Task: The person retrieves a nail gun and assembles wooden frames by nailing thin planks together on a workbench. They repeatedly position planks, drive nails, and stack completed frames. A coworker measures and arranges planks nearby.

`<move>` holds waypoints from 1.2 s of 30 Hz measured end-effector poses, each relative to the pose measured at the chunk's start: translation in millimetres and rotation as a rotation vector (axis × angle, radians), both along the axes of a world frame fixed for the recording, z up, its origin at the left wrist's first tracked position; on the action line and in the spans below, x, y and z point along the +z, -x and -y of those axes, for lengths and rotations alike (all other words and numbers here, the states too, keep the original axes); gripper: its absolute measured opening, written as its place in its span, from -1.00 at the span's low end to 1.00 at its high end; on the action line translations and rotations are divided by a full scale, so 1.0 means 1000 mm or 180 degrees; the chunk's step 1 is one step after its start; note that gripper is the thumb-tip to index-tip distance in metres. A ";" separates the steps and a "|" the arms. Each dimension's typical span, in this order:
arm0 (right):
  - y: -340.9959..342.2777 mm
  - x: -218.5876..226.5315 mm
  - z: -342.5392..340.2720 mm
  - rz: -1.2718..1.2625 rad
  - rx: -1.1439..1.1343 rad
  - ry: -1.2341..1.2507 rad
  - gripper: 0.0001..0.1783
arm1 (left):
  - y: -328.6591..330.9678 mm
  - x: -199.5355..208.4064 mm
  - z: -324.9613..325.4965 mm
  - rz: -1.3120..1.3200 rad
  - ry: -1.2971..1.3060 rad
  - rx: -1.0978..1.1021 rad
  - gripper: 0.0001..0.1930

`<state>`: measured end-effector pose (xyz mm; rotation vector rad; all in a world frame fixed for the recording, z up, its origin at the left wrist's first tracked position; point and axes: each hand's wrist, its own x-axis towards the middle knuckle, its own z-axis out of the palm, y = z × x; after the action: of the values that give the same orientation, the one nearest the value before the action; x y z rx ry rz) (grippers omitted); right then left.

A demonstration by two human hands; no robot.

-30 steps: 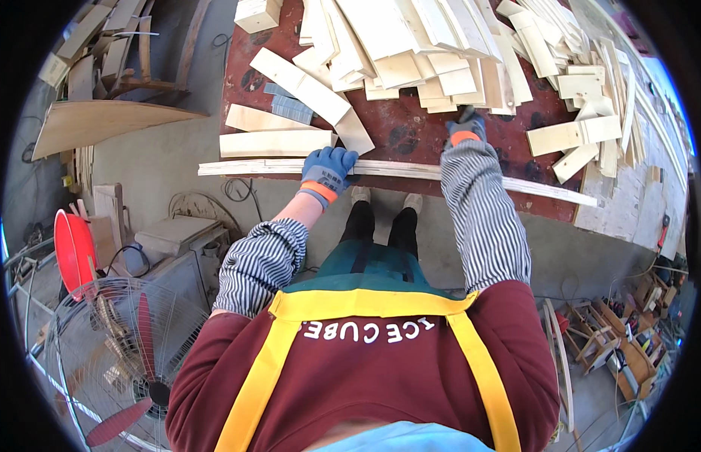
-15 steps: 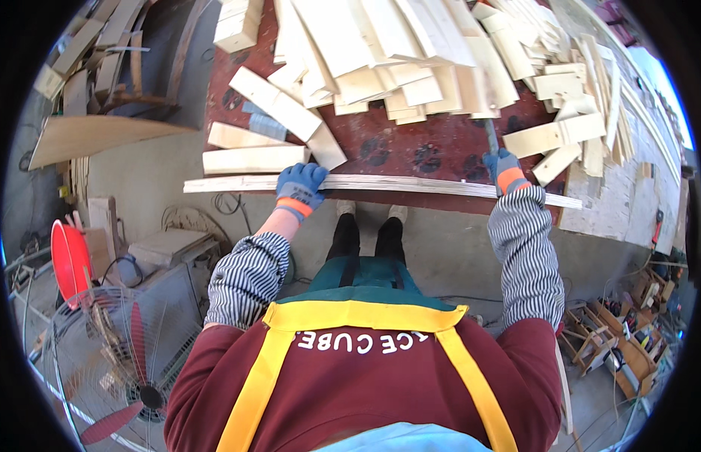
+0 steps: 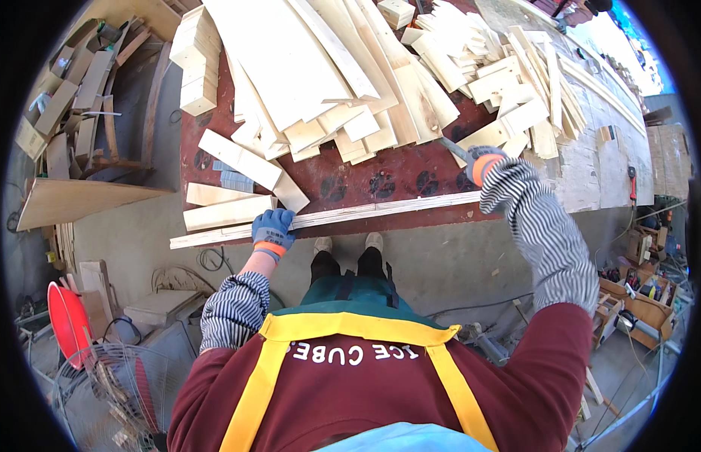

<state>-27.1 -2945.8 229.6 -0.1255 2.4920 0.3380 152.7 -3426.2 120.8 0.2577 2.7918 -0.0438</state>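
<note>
A long, thin strip of layered wood [image 3: 350, 213] lies along the near edge of the dark red tabletop [image 3: 350, 184]. My left hand [image 3: 274, 228], in a blue and grey glove with an orange cuff, is closed around the strip near its left end. In my right hand [image 3: 482, 160], gloved alike, is a slim grey metal tool [image 3: 454, 149] whose exact kind I cannot make out. Its tip points left toward the ends of the stacked pale boards [image 3: 414, 102]. Past my right wrist, the sleeve hides the strip's far end.
Short blocks [image 3: 230, 213] lie beside my left hand, and a stack of blocks [image 3: 198, 64] stands at the far left. Loose offcuts [image 3: 508, 79] heap up on the right. A caged fan [image 3: 109, 392] stands low left; a wooden tool box [image 3: 644, 301] sits at the right.
My right hand and its tool have moved away from the near edge; the tool now slants left toward the board ends. My left hand stays on the strip, while the whole view has turned.
</note>
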 end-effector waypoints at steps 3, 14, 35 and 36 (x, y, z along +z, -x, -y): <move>0.009 -0.038 -0.068 0.0639 -0.0043 -0.0321 -0.68 | 0.006 0.003 -0.007 0.0113 -0.0215 -0.0007 -0.54; -0.212 0.074 -0.014 -0.0819 -0.4161 0.3731 -0.78 | 0.004 0.017 -0.007 0.0220 -0.0061 -0.0166 -0.54; -0.317 -0.103 0.163 -0.1686 -0.3898 0.4191 -0.57 | 0.039 0.008 -0.052 0.0813 -0.0335 -0.0680 -0.55; -0.323 -0.138 0.157 -0.1526 -0.3671 0.3650 -0.59 | 0.039 0.007 -0.056 0.0688 -0.0433 -0.0682 -0.54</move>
<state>295.6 -3103.2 91.2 0.9794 2.3755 -1.6485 113.8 -3370.3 127.9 0.5598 2.5449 0.1165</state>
